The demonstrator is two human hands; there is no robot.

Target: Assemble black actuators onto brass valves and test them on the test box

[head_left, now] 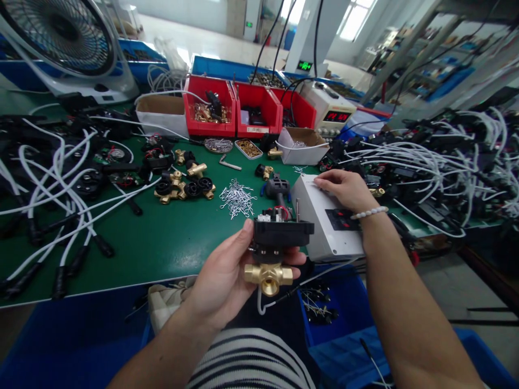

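My left hand is wrapped round a motorized valve, held upright over the table's front edge. Its brass three-way body points down, and the black actuator housing on top is uncovered, with wires and small parts showing. A white cable hangs below it and runs right. My right hand rests on a white control box, fingertips touching the far end of its face, holding nothing. Black and red fittings sit in that face, partly behind my wrist. Just beyond the valve stands a grey and black power screwdriver.
Metal clips lie heaped on the green table, near brass valve bodies. Cabled actuators pile up left and right. Red bins and a power supply stand behind; a blue crate is below.
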